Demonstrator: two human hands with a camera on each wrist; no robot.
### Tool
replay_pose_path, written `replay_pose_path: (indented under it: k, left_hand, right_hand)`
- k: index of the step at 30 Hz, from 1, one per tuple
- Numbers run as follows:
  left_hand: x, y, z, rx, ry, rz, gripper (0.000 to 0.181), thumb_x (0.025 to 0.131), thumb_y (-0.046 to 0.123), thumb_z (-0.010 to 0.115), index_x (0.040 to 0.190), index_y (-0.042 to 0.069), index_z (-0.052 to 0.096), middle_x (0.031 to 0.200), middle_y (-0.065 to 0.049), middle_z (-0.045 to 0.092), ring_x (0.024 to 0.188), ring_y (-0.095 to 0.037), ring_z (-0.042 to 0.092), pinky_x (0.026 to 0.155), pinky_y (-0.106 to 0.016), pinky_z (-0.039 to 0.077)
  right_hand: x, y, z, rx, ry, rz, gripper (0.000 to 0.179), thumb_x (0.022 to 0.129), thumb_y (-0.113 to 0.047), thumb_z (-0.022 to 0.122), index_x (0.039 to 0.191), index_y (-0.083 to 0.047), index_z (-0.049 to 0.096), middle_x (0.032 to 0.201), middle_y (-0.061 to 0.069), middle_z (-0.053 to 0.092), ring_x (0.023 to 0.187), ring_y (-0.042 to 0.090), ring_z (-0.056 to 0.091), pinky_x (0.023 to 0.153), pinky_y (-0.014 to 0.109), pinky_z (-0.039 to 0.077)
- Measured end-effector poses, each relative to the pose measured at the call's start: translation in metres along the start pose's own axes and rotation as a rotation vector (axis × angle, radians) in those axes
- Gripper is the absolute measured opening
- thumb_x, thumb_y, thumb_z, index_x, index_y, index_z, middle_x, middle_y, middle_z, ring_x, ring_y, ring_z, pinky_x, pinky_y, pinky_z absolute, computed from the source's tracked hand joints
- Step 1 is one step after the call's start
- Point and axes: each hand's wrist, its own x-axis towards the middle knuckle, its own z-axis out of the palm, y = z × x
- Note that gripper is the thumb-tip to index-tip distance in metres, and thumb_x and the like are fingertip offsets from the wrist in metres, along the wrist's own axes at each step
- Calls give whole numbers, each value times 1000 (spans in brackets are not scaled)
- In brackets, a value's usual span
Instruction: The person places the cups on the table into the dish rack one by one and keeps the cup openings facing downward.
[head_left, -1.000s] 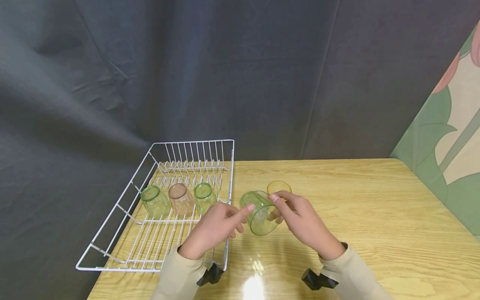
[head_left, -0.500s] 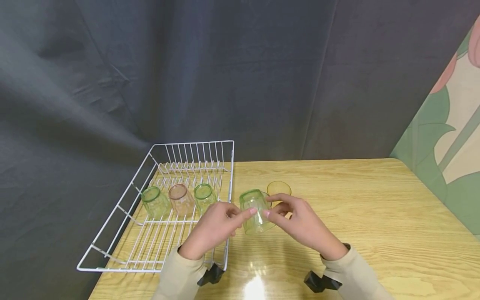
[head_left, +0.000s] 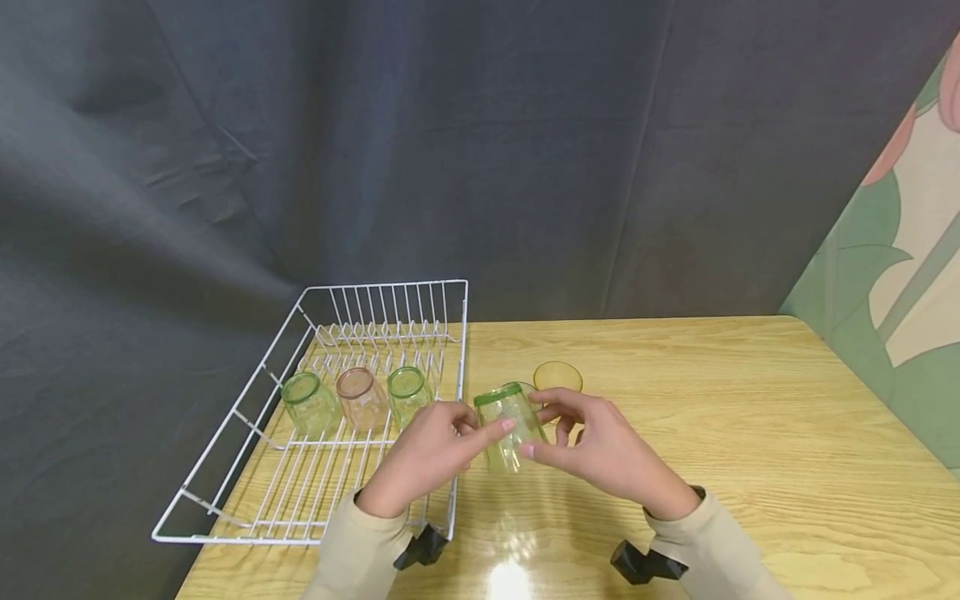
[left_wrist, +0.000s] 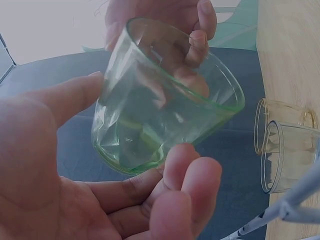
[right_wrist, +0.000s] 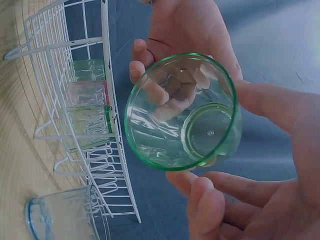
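Between my two hands a green-tinted drinking glass (head_left: 497, 410) is held above the table, tilted, its thick green base upward in the head view. My left hand (head_left: 427, 450) grips it from the left, with the thumb along its side and the fingers curled beneath in the left wrist view. From the right, my right hand (head_left: 603, 446) holds it between thumb and fingers. The right wrist view looks into its mouth (right_wrist: 182, 112). Just behind it stand a yellow glass (head_left: 558, 377) and a clear glass (left_wrist: 292, 160), the latter mostly hidden in the head view.
A white wire dish rack (head_left: 306, 542) sits on the wooden table (head_left: 720, 433) at left. Inside it stand a green glass (head_left: 311, 408), a pink glass (head_left: 363, 402) and another green glass (head_left: 409, 398), all upside down. A dark curtain (head_left: 525, 167) hangs behind.
The held glass has turned so that its mouth, earlier facing the front right, points downward and its base is up. My right fingers have shifted their hold on it; the left hand has barely moved.
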Motion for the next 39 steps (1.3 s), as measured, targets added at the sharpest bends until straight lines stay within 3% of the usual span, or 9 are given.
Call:
replay_pose_path:
  k: [8, 15, 19, 25, 34, 39]
  left_hand:
    - [0, 1, -1, -1, 2, -5, 54, 87, 67, 62, 85, 13, 66, 77, 3, 64, 61, -14, 56, 58, -33, 49]
    - [0, 1, 0, -4, 0, 11, 54, 86, 66, 65, 87, 13, 59, 76, 2, 60, 55, -12, 48, 50, -29, 43]
    - [0, 1, 1, -8, -6, 15, 54, 86, 66, 65, 90, 13, 57, 76, 1, 59, 54, -12, 46, 49, -29, 42]
    - [0, 1, 1, -13, -11, 15, 55, 85, 66, 66, 92, 13, 57, 76, 1, 58, 55, -12, 46, 49, -29, 42]
    - [-1, 0, 1, -17, -2, 53, 51, 83, 64, 70, 94, 16, 56, 73, 2, 56, 57, -10, 48, 51, -28, 44]
    - [-1, -2, 1, -28, 5, 74, 48, 83, 61, 72, 95, 17, 56, 73, 2, 55, 57, -10, 48, 51, -27, 43]
  right_hand:
    - [0, 1, 2, -23, -12, -5, 67, 76, -44, 87, 129, -11, 63, 101, -1, 66, 72, 11, 56, 49, 24, 43]
    - [-1, 2, 2, -24, -45, -28, 66, 76, -44, 87, 126, -9, 64, 100, 1, 65, 68, 10, 53, 46, 23, 40]
    - [-1, 3, 2, -24, -57, -47, 66, 76, -44, 86, 126, -9, 63, 102, 3, 66, 67, 9, 54, 47, 23, 41]
    - [-1, 3, 1, -38, -67, -51, 67, 76, -42, 87, 128, -8, 62, 94, -1, 64, 68, 10, 55, 50, 25, 45]
    - [-1, 3, 1, -38, -77, -54, 67, 76, -37, 88, 129, -7, 60, 101, 2, 66, 67, 9, 56, 51, 26, 46]
    - [-1, 3, 2, -22, -90, -53, 66, 77, -38, 87, 129, -8, 60, 114, 2, 66, 66, 9, 56, 50, 26, 46]
